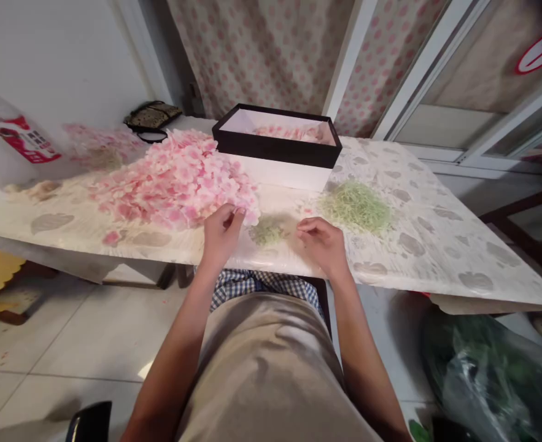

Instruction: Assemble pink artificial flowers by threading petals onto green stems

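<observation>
At centre frame my left hand (222,232) pinches a pink petal at the near edge of the pink petal heap (174,181), fingers curled closed on it. My right hand (322,240) rests half-curled on the tabletop (436,245); whether it grips anything, I cannot tell. Between my hands lies a small green pile (267,232); a larger green pile (356,207) sits right of it, below the black box (277,147).

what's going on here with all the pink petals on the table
A person sits at a table covered with a patterned sheet. Their left hand picks at the near edge of a big pile of pink fabric petals. The right hand rests beside a small clump of green bits, fingers pinched. A larger green pile lies to the right, and a black box behind holds more pink petals.
</observation>
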Demonstrator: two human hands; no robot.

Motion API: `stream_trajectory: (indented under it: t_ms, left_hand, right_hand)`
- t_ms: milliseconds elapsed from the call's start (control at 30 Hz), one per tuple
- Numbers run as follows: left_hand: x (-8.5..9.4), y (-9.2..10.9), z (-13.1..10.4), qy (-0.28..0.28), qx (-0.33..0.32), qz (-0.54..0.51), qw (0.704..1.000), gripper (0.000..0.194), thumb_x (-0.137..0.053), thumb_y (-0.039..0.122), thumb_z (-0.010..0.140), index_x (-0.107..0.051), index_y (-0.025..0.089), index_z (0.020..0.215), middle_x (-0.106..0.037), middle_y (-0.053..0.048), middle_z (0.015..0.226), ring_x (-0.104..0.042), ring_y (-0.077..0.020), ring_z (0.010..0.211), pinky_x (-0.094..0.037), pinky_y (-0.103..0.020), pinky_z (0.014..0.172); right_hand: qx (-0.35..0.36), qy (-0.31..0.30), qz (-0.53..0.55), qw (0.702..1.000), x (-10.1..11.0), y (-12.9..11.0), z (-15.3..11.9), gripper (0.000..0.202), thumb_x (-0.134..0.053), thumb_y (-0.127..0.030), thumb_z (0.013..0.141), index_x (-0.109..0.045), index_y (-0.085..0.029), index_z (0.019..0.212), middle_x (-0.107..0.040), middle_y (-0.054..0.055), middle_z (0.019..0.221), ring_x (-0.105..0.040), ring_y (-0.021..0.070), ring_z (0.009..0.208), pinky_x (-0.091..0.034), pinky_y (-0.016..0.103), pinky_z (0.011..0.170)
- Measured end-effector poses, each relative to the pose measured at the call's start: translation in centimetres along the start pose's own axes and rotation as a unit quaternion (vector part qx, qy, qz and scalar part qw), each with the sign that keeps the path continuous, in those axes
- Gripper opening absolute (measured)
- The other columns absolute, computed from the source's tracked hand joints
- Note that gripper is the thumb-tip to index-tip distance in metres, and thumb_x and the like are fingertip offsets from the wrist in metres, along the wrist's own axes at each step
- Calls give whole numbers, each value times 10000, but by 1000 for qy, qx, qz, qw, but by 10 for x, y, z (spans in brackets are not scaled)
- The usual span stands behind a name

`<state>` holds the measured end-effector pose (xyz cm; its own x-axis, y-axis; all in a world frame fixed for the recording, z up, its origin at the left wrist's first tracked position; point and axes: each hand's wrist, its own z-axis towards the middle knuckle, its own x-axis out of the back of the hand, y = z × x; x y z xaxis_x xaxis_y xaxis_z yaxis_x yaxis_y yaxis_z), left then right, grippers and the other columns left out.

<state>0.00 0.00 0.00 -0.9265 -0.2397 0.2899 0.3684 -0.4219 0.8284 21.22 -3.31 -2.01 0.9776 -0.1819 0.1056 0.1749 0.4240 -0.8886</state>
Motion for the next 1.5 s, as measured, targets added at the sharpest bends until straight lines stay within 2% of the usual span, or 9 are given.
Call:
stream_trajectory:
  t_ms: [133,267,433,633,867,1000,1267,1400,1500]
  left_hand:
    - [-2,-5,-1,39,-9,-14,999,251,-567,307,834,-480,173,640,-456,40,550,-438,-82,509,-341,-199,491]
    - [-4,-2,-4,9,-6,-40,999,293,-542,368,866,-471,179,655,-486,46,506,-519,-89,481,-389,-193,474]
    - [-9,18,-11,-32,-11,-75,997,291,-522,398,890,-474,180,703,-530,38,546,-560,-85,477,-441,-185,472]
    - [-13,48,-25,-97,-33,-84,991,292,-535,382,893,-444,184,698,-571,33,536,-569,-78,439,-449,-158,433]
    - [-17,71,-40,-163,-20,-152,975,201,-525,338,909,-522,178,786,-609,23,573,-593,-92,477,-499,-180,470]
    - [-18,80,-42,-180,21,-220,959,230,-544,366,896,-517,171,776,-601,28,551,-593,-98,452,-520,-197,468]
    - [-16,84,-45,-216,3,-256,942,162,-508,309,922,-550,181,832,-595,34,604,-609,-91,491,-537,-195,493]
    - [-12,82,-45,-237,-14,-219,946,136,-515,281,919,-589,184,860,-611,23,644,-611,-87,536,-536,-184,518]
    - [-8,82,-44,-236,-45,-196,951,124,-511,247,923,-615,188,891,-617,24,648,-606,-80,549,-530,-182,540]
  right_hand:
    - [17,-17,-19,1000,0,-1,-1,69,-654,-145,716,-638,-202,681,-655,20,810,-622,153,784,-492,282,694]
    - [27,-25,-22,999,0,-2,-3,70,-660,-148,723,-643,-205,685,-651,15,802,-613,151,789,-488,288,708]
    - [40,-26,5,999,1,-14,-5,89,-703,-156,711,-652,-221,679,-639,18,859,-610,160,850,-484,336,809]
    - [0,-87,140,986,0,-49,-12,95,-731,-166,717,-678,-242,739,-667,17,943,-610,182,1021,-491,357,892]
    - [34,-70,145,986,-6,-73,-20,130,-672,-91,757,-672,-221,749,-659,-4,777,-633,127,755,-496,282,722]
    - [48,-72,143,986,-1,-77,-20,143,-673,-68,732,-653,-207,708,-647,2,788,-631,134,766,-491,283,709]
    - [35,-65,138,988,-1,-83,-23,164,-672,-112,744,-563,-194,653,-590,-10,776,-606,110,694,-495,269,682]
    - [-34,-112,179,977,0,-85,-25,156,-633,-180,801,-549,-239,919,-586,-32,751,-590,107,601,-506,262,588]
    - [-36,-97,97,990,6,-81,-23,187,-657,-186,785,-596,-230,956,-615,-15,790,-600,115,702,-495,252,655]
